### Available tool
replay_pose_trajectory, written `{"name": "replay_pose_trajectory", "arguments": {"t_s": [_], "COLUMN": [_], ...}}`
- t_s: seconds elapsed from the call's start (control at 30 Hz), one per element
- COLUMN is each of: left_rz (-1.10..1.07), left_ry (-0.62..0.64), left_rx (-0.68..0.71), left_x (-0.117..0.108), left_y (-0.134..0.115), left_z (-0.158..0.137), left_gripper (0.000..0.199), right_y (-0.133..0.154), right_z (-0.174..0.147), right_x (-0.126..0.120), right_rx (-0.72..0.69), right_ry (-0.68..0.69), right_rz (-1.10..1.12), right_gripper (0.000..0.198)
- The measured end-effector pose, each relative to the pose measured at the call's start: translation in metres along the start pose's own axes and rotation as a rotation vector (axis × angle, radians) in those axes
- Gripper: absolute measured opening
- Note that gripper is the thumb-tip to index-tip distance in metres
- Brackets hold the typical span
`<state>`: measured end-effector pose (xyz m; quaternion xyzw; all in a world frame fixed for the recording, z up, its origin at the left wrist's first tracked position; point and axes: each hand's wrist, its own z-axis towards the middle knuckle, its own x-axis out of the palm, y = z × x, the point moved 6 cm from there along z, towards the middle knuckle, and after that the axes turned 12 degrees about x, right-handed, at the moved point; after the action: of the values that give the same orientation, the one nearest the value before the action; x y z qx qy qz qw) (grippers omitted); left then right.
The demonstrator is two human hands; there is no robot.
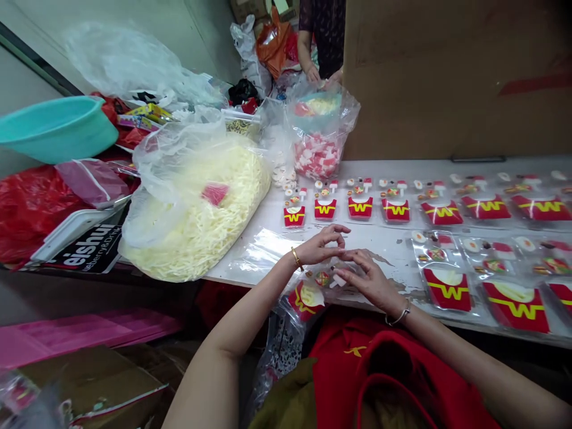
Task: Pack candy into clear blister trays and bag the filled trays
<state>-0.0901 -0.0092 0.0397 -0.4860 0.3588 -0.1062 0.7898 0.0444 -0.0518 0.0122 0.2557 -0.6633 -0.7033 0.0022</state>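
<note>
White work surface (393, 241), worn and peeling near its front edge, with a brown cardboard wall (447, 71) standing behind it. Left hand (319, 245) is pinched narrow, thumb and forefinger meeting above the clear packet (313, 289); right hand (369, 280) lies just to the right of the packet, fingers curled down onto its upper edge, so that both hands bear on the same small plastic sleeve. The packet sits at the front edge of the surface, directly before the person, and contains a red fry-box piece with a yellow letter and small coloured charms; whether its mouth is closed cannot be told. Judged from this pose, the step is best done by holding the sleeve flat with the right hand while the left works the small pieces with the fingertips, keeping the contents from sliding toward the surface edge. Beyond the packet, rows of finished packets (395, 208) lie side by side; more lie to its right (449, 286). Left of the packet, a large clear bag of pale yellow strips (196, 220); behind that, a teal basin (58, 125). Far behind the packet, a bag of red-and-white pieces (317, 155), and another person's hands (313, 74) at the far end.
</note>
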Motion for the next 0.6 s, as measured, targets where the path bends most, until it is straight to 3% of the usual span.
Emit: {"name": "replay_pose_trajectory", "arguments": {"t_s": [0.17,0.3,0.37,0.43,0.5,0.6], "left_rz": [-0.148,-0.1,-0.096,-0.113,-0.063,0.091], "left_ry": [-0.093,-0.411,-0.659,-0.8,-0.823,-0.8], "left_rx": [-0.109,-0.135,-0.179,-0.213,-0.168,-0.039], "left_x": [0.003,-0.009,-0.016,-0.013,-0.006,-0.002], "left_y": [0.003,0.006,0.013,0.018,0.012,-0.01], "left_z": [0.019,0.04,0.05,0.063,0.079,0.09], "left_gripper": [0.024,0.025,0.025,0.025,0.024,0.042], "right_y": [-0.004,0.001,-0.009,-0.017,-0.023,-0.033], "right_z": [0.017,0.022,0.024,0.021,0.01,-0.015], "right_x": [-0.029,-0.06,-0.06,-0.061,-0.077,-0.146], "right_rx": [0.059,0.118,0.25,0.332,0.356,0.374], "right_ry": [-0.192,-0.41,-0.274,-0.105,-0.056,-0.19], "right_rz": [0.051,0.201,0.375,0.482,0.517,0.472], "right_gripper": [0.021,0.024,0.047,0.055,0.052,0.05]}}
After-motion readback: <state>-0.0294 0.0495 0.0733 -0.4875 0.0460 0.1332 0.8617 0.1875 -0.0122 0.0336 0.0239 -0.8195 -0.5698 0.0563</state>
